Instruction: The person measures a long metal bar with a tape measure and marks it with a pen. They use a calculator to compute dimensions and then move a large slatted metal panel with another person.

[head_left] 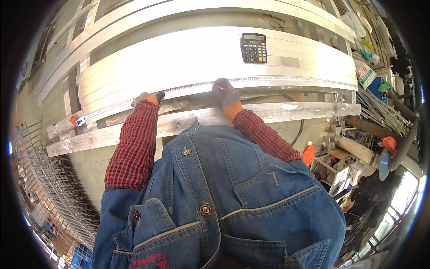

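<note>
tape measure (pixel 188 88) lying left-right, hands (pixel 148 97) pressing

**Denim vest, red check sleeves, orange-and-grey gloves**

The person wears a blue denim vest (pixel 224 197) over a red-and-dark checked shirt. The vest has pale stitched seams, round metal buttons down the front and flapped chest pockets; red printing shows at its 6 o'clock edge, partly cut off. The checked sleeves (pixel 134 148) run from shoulder to wrist on both arms. The left hand (pixel 148 97), at 11 o'clock, and the right hand (pixel 226 95), at 12 o'clock, wear work gloves, dark grey at the fingers and orange at the cuff.
</note>
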`<state>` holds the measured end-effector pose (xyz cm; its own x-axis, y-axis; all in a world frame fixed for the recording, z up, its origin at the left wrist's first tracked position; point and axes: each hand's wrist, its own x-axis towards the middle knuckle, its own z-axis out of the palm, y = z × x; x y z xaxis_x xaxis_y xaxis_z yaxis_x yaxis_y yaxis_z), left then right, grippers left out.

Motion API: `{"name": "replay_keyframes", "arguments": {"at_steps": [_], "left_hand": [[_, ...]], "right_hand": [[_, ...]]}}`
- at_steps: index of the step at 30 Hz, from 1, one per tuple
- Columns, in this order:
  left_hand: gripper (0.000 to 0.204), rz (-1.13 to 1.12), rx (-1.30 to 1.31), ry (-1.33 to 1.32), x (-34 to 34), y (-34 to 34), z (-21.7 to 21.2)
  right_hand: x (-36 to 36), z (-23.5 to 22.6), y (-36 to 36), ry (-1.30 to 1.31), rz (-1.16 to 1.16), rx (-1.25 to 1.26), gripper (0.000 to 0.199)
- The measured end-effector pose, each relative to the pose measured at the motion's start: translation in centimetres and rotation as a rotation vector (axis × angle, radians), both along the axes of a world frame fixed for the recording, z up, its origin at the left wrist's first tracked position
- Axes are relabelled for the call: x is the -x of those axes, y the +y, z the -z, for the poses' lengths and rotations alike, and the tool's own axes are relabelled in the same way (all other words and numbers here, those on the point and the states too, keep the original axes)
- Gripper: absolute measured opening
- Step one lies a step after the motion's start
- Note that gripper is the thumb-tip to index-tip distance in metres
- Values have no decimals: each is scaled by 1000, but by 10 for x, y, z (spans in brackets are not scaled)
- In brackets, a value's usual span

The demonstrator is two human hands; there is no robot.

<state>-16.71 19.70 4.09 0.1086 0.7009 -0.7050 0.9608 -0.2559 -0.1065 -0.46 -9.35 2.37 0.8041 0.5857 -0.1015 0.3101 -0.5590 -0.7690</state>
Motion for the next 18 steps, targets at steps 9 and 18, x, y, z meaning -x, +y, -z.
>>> {"name": "replay_keyframes", "arguments": {"at_steps": [9, 18], "left_hand": [[95, -62, -42, -18, 1, -4, 2], [98, -24, 76, 6, -2, -2, -9]], "right_hand": [[1, -5, 5, 57, -31, 28, 25], [2, -6, 11, 20, -100, 17, 24]]}}
